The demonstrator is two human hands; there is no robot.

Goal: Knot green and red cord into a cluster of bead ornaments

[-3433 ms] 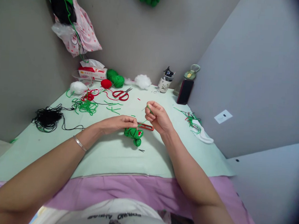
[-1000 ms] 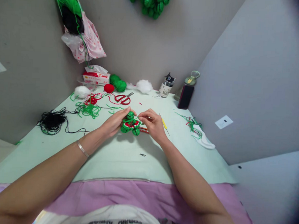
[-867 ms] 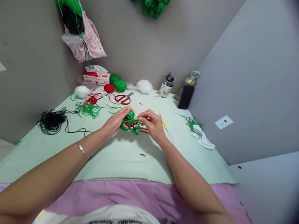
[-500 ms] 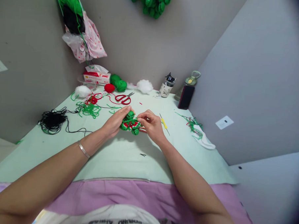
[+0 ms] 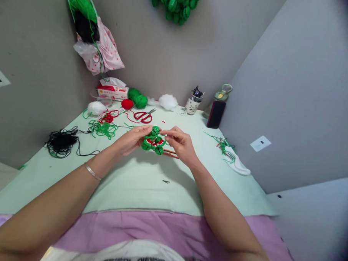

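My left hand (image 5: 132, 140) grips a crocheted piece (image 5: 147, 145) with round green balls and red-and-white parts, thumb and fingers closed on its upper left side. Just right of it, my right hand (image 5: 181, 144) is pinched at the fingertips on a thin strand of green yarn (image 5: 164, 136) beside the top green ball. The strand is small and partly covered by the fingers. Beneath the right hand, an orange-red strip (image 5: 170, 154) lies on the table, partly hidden by the hand.
Red-handled scissors (image 5: 144, 117), green yarn balls (image 5: 140, 100) and white stuffing (image 5: 168, 102) are at the back. Black yarn (image 5: 61, 141) lies at left. Yarn scraps (image 5: 223, 145) lie at right, near a phone (image 5: 216, 114). Small dark pieces (image 5: 166, 181) lie in front.
The crocheted piece has turned, showing its green balls more separately. My right hand has shifted slightly right and now covers the yellow crochet hook. The view has tilted a little.
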